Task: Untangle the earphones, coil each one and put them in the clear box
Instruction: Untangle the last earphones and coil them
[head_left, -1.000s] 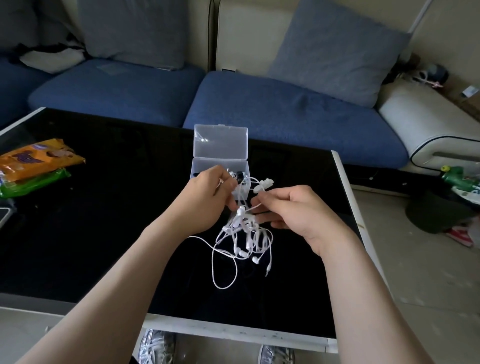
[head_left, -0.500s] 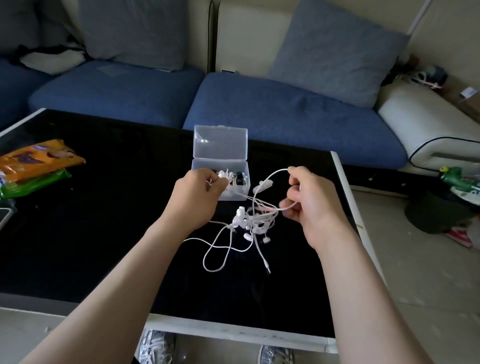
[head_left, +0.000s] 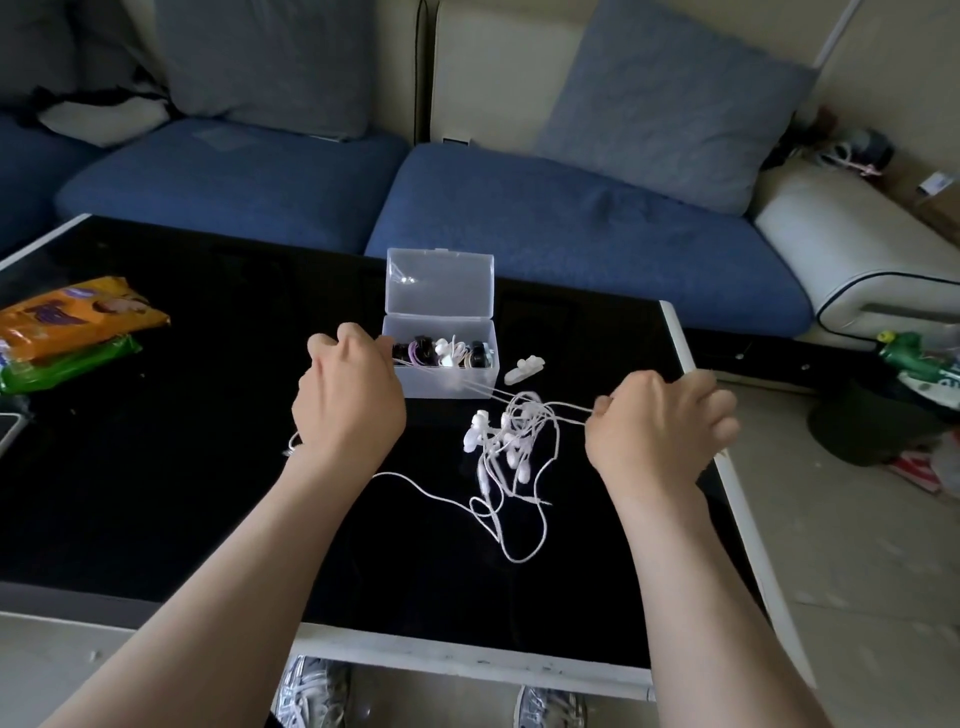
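Table (head_left: 156, 493): glossy black top, white rim, fills most of view.
Earphones (head_left: 511, 441): white tangle over table between both hands, cords stretched taut to each side, loose loop lying on black top.
Left hand (head_left: 348, 410): clenched round cords, just left of box.
Right hand (head_left: 654, 431): pinching cords near table's right edge.
Clear box (head_left: 441, 382): on table beyond tangle, lid up, coiled items inside.
Room: blue sofa (head_left: 545, 218) behind table, grey pillow (head_left: 670, 98), orange packet (head_left: 78, 317) on table's left.
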